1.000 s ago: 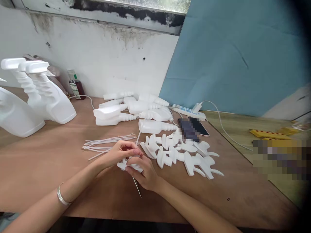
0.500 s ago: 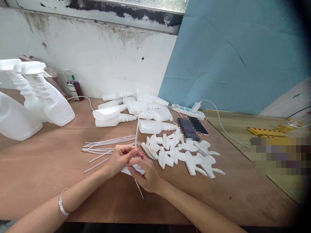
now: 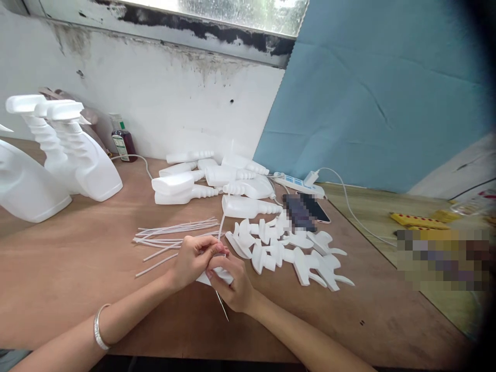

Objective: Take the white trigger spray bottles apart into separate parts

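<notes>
My left hand (image 3: 194,262), with a silver bangle at its wrist, is closed in a pinch around the lower end of a thin white dip tube (image 3: 221,227). The tube rises above the fingers and leans slightly right. Pressed up against it, my right hand (image 3: 233,285) is curled around a white spray head (image 3: 221,275), mostly covered by fingers. Below the hands a slim, pointed metal tool (image 3: 222,306) sticks out; its upper end is hidden. Loose white tubes (image 3: 163,240) lie left of the hands, and several white trigger spray heads (image 3: 298,253) lie to the right.
White bottles (image 3: 186,194) lie in a pile near the wall. Assembled spray bottles (image 3: 96,165) stand at left beside a dark bottle (image 3: 124,143). A power strip (image 3: 298,184) and phones (image 3: 315,206) are at back right. A white cable (image 3: 351,206) runs across the right side.
The view has shifted slightly. The tube, upright before, now shows bent and lower above my fingers. Both hands keep their hold.
</notes>
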Action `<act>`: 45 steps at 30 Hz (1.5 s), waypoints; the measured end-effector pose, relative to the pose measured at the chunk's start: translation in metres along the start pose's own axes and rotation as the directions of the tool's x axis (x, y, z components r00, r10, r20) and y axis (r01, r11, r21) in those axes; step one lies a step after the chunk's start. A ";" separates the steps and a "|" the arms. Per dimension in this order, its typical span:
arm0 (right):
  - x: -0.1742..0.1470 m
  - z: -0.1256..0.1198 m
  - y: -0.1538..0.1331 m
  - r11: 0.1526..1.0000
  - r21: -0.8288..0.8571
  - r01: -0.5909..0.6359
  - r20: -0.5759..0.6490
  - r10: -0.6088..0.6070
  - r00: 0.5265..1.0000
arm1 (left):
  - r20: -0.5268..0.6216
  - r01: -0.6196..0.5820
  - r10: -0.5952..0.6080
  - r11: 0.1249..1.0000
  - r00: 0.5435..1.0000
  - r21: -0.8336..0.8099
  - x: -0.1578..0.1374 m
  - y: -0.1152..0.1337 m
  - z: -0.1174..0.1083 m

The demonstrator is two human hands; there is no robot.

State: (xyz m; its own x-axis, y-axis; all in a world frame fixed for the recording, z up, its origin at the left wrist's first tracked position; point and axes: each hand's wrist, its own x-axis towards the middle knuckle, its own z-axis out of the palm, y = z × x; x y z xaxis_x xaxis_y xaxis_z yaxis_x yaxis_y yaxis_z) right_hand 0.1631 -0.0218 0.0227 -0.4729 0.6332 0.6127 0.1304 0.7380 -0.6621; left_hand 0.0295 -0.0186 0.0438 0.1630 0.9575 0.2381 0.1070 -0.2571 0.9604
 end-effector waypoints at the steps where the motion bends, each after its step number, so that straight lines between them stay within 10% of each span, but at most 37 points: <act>1: 0.000 0.000 0.000 1.000 -0.005 -0.013 0.004 0.013 1.000 | 0.019 0.011 -0.010 1.000 1.000 -0.017 0.001 -0.001 -0.001; 16: -0.005 -0.005 -0.001 0.997 -0.068 0.042 0.023 -0.040 0.999 | 0.394 0.354 -0.211 0.873 0.895 -0.335 0.013 -0.010 -0.016; 26: -0.014 0.002 0.004 0.940 0.294 -0.172 -0.035 0.190 0.981 | 0.287 0.286 -0.181 0.878 0.941 -0.383 0.007 -0.003 -0.007; 45: -0.013 -0.008 0.005 0.885 0.398 -0.242 -0.143 0.320 0.937 | 0.145 0.119 -0.072 0.931 0.987 -0.344 0.008 0.001 -0.013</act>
State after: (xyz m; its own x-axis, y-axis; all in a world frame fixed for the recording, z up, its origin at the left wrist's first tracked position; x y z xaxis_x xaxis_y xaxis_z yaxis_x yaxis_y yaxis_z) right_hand 0.1769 -0.0242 0.0152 -0.2768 0.8626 0.4235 -0.1176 0.4070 -0.9058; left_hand 0.0177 -0.0091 0.0488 0.2955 0.9443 0.1448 -0.2184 -0.0808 0.9725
